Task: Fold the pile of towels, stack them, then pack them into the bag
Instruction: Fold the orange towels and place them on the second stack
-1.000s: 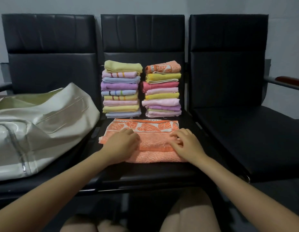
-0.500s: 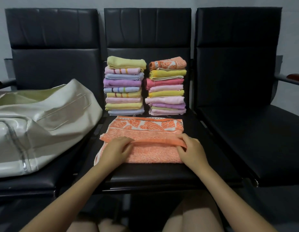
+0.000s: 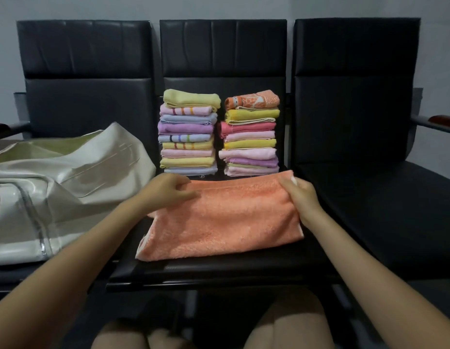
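An orange towel (image 3: 224,217) lies folded over on the middle chair seat, plain side up. My left hand (image 3: 166,191) pinches its far left corner. My right hand (image 3: 298,195) pinches its far right corner. Behind it, against the backrest, stand two stacks of folded towels: a left stack (image 3: 188,133) topped by a yellow one, and a right stack (image 3: 250,134) topped by an orange patterned one. A cream bag (image 3: 57,187) lies open on the left chair.
Three black chairs stand in a row; the right seat (image 3: 385,215) holds nothing. Wooden-topped armrests (image 3: 443,122) jut out at both outer sides. My knees show at the bottom edge.
Both hands lifted the near edge of the orange towel and carried it away from me to the far edge, folding it in half. The patterned side is now hidden.
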`<state>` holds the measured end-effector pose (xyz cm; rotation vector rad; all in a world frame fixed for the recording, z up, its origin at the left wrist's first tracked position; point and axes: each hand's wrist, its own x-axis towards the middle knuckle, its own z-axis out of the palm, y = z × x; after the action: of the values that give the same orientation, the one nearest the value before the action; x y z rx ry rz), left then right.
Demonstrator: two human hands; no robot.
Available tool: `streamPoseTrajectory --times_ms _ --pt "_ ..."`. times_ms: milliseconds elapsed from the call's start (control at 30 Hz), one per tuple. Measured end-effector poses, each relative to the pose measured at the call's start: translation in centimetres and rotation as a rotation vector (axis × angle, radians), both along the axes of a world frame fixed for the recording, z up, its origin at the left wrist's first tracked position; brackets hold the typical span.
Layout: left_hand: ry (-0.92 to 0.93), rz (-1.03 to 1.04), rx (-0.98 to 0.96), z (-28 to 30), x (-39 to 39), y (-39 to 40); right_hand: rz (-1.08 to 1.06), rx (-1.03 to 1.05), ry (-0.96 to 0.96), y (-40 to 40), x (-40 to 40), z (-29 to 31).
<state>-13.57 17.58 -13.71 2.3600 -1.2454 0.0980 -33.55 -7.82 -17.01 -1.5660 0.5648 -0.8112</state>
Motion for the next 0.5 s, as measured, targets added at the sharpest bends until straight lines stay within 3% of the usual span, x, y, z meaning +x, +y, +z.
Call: streamPoseTrajectory --times_ms 67,133,233,333,400,500 --pt "-0.012 0.051 0.022 -0.2 1.9 0.1 -0.105 0.085 0.030 -1.3 1.1 0.5" --pt "0.100 0.094 -0.065 -0.7 3.2 0.2 -0.196 0.092 0.088 -2.3 2.3 0.5" --pt "0.375 0.162 -0.284 -1.8 3.2 -0.7 -0.225 -0.056 0.200 -1.8 4.4 -0.8" --pt "0.481 0.197 -0.345 -3.9 2.2 -2.1 -0.143 -0.295 0.310 -0.3 5.5 -3.5" --pt "0.450 0.194 -0.251 -5.6 1.8 -2.4 -0.059 -0.480 0.434 0.1 5.5 -5.2" --pt "0.259 0.231 -0.069 -7.2 1.1 -2.3 -0.027 -0.617 0.502 -0.2 5.0 -5.5"
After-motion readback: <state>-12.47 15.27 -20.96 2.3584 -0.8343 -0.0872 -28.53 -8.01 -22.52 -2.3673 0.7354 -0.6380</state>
